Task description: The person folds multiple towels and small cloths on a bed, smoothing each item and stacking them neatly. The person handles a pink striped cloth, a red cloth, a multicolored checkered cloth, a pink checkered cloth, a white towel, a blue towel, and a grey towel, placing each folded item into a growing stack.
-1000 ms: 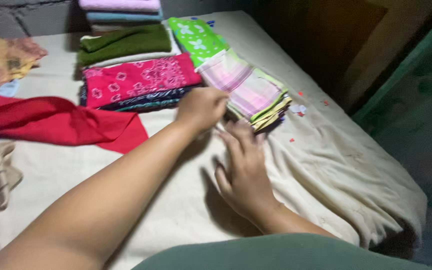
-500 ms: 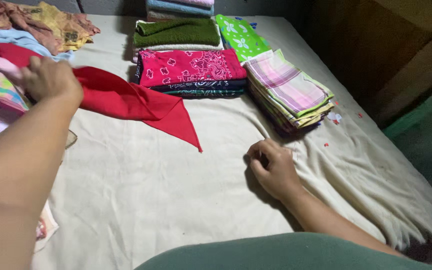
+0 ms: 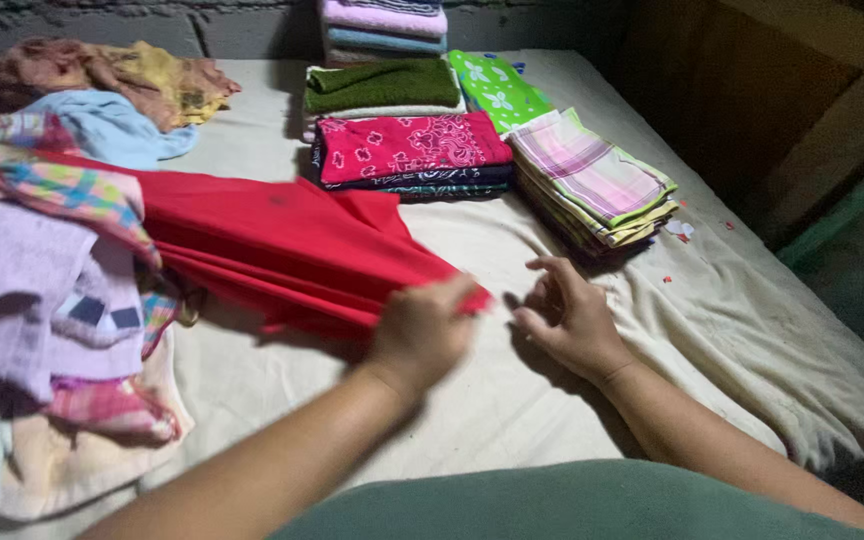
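head view, nearest first: the left hand is now closed on the near corner of the red cloth, pinching it low over the cream sheet, just left of the right hand. half a second ago that left hand was far out to the left, gripping the cloth back by the heap, and the red corner lay loose as a point on the sheet; now the cloth is drawn across toward the middle and lies spread much wider, its near edge bunched under the fingers. that reads as the cloth being pulled out of the heap and brought to the open patch of sheet where both hands can work it. the right hand, which was curled into a loose fist on the sheet, is now half open, fingers bent and lifted, holding nothing, close to the pinched corner but apart from it. to the left the heap of mixed cloths shows more fully than before, since the camera has swung that way. farther back sit the folded piles, unchanged: the checked stack, the pink patterned stack, the green towel and the green flowered cloth.
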